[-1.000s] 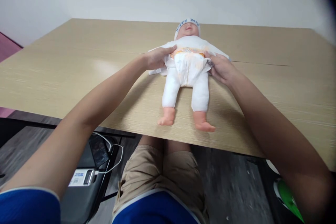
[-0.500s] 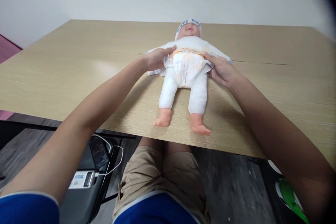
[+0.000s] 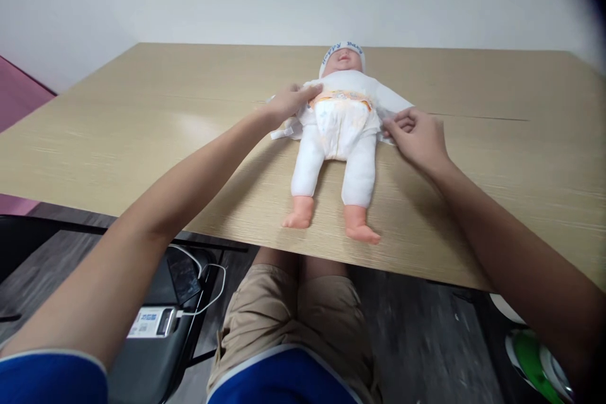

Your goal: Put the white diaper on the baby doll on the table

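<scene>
At the doll's [image 3: 341,120] waist, right hand [image 3: 419,139] now drawn back

Left hand [image 3: 290,103] fingertips: tucked against the doll's [image 3: 338,132] side, so the contact spot is hidden.
Right hand [image 3: 419,139] grip: fingers curl over white fabric at the doll's hip; what they pinch cannot be made out.
Doll's arms: covered by the hands and loose cloth.
Cap lettering [image 3: 345,45]: too small to read.
Surface [image 3: 142,132]: cut off left and right.
Green object [image 3: 534,363]: cropped at the bottom-right corner, blurred.
Device label [image 3: 149,322]: unreadable.
</scene>
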`<state>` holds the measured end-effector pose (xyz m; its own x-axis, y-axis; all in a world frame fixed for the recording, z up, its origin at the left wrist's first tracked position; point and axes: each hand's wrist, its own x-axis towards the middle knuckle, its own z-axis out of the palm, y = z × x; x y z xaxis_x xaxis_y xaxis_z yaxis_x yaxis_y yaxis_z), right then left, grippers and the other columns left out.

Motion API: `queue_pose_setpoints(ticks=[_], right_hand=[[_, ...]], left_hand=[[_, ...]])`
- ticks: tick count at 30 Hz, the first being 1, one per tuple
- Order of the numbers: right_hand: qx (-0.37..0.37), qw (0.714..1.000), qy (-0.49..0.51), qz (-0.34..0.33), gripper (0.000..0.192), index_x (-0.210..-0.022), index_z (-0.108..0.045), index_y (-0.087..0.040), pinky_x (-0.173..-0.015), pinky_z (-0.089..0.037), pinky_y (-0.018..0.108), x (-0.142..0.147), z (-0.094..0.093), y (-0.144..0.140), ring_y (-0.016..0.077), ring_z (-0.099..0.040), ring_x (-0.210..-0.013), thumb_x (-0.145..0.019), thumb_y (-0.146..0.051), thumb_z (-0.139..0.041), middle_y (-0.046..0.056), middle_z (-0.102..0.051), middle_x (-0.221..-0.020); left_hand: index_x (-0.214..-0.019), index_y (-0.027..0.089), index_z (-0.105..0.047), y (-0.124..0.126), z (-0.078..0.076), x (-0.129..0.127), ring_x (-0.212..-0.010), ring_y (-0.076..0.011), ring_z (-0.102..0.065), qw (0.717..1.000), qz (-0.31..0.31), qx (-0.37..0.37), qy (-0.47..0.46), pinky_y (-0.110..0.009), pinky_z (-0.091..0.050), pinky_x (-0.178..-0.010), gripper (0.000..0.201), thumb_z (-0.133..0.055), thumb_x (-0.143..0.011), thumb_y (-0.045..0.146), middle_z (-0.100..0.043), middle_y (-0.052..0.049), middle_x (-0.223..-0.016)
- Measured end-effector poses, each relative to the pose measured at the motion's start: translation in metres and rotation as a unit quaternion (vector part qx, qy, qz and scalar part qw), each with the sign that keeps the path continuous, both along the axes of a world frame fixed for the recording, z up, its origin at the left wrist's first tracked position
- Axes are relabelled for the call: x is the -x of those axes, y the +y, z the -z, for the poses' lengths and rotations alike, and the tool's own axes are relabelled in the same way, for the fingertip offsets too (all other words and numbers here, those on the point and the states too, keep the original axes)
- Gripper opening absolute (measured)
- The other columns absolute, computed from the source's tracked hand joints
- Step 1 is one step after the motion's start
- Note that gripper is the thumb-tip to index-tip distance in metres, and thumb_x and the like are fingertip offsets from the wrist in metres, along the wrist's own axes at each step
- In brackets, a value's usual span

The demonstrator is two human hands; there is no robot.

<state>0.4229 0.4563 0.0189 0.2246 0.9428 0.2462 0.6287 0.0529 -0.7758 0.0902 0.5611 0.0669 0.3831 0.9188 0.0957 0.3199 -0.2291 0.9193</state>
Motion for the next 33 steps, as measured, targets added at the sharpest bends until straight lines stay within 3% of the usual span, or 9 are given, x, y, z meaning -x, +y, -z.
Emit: queue_pose_setpoints(ticks=[3,5,10,14,17,25,29,33], right_hand=[[0.008,0.991,-0.128,0.020,0.022,-0.100,-0.076,-0.021,-0.096,-0.061,0.040,-0.013,0.005,-0.019,0.0233,-0.075,-0.088,-0.100,-0.043,-0.078,0.008,-0.081,-0.096],[0.016,0.986,-0.163,0.027,0.024,-0.102,-0.077,-0.022,-0.098,-0.059,0.042,-0.016,0.006,-0.026,0.0251,-0.074,-0.091,-0.100,-0.046,-0.080,0.008,-0.081,-0.097],[0.046,0.984,-0.162,0.054,0.030,-0.103,-0.074,-0.022,-0.103,-0.059,0.046,-0.011,0.001,-0.026,0.0288,-0.077,-0.098,-0.099,-0.051,-0.080,0.008,-0.081,-0.102],[0.068,0.983,-0.150,0.078,0.028,-0.102,-0.072,-0.023,-0.106,-0.059,0.049,-0.008,-0.002,-0.025,0.0318,-0.078,-0.102,-0.096,-0.050,-0.080,0.009,-0.081,-0.102],[0.079,0.984,-0.138,0.081,0.029,-0.099,-0.069,-0.023,-0.106,-0.059,0.050,-0.008,-0.004,-0.026,0.0338,-0.078,-0.102,-0.094,-0.049,-0.083,0.010,-0.081,-0.101],[0.119,0.977,-0.156,0.086,0.034,-0.093,-0.062,-0.026,-0.107,-0.059,0.054,-0.006,-0.009,-0.026,0.0359,-0.077,-0.105,-0.095,-0.054,-0.081,0.008,-0.081,-0.102],[0.133,0.973,-0.172,0.078,0.032,-0.092,-0.066,-0.023,-0.106,-0.058,0.050,-0.007,-0.010,-0.025,0.0335,-0.076,-0.105,-0.099,-0.051,-0.079,0.009,-0.081,-0.102],[0.148,0.974,-0.166,0.043,0.032,-0.090,-0.070,-0.020,-0.101,-0.054,0.043,-0.014,-0.010,-0.021,0.0276,-0.072,-0.097,-0.103,-0.049,-0.075,0.010,-0.078,-0.095]], left_hand=[[-0.079,0.021,-0.059,-0.001,-0.008,-0.001,-0.093,-0.0301,-0.073,0.997,-0.021,-0.043,0.055,-0.048,-0.059,-0.093,0.050,-0.073,-0.106,0.062,-0.062,-0.007,-0.077],[-0.083,0.022,-0.062,0.000,-0.012,-0.004,-0.095,-0.0296,-0.073,0.992,-0.039,-0.096,0.075,-0.047,-0.058,-0.094,0.039,-0.075,-0.104,0.052,-0.067,-0.007,-0.082],[-0.103,0.029,-0.071,0.005,-0.023,-0.015,-0.115,-0.0315,-0.072,0.969,-0.044,-0.228,0.078,-0.050,-0.056,-0.106,0.009,-0.071,-0.098,0.036,-0.080,-0.007,-0.116],[-0.103,0.035,-0.072,-0.003,-0.034,-0.028,-0.129,-0.0360,-0.067,0.941,-0.015,-0.324,0.099,-0.058,-0.055,-0.112,0.012,-0.064,-0.096,0.031,-0.078,-0.008,-0.127],[-0.104,0.032,-0.074,-0.016,-0.042,-0.044,-0.125,-0.0353,-0.068,0.923,0.016,-0.362,0.128,-0.057,-0.055,-0.113,0.017,-0.059,-0.099,0.028,-0.077,-0.011,-0.126],[-0.119,0.031,-0.082,-0.033,-0.050,-0.099,-0.135,-0.0375,-0.066,0.884,0.131,-0.356,0.272,-0.059,-0.046,-0.123,0.031,-0.060,-0.110,0.051,-0.078,-0.011,-0.127],[-0.121,0.026,-0.083,-0.033,-0.041,-0.105,-0.143,-0.0436,-0.058,0.873,0.132,-0.349,0.314,-0.063,-0.040,-0.128,0.039,-0.067,-0.105,0.057,-0.076,-0.015,-0.134],[-0.119,0.029,-0.084,-0.029,-0.030,-0.104,-0.146,-0.0468,-0.050,0.885,0.112,-0.342,0.296,-0.066,-0.036,-0.129,0.039,-0.073,-0.098,0.060,-0.073,-0.014,-0.139]])
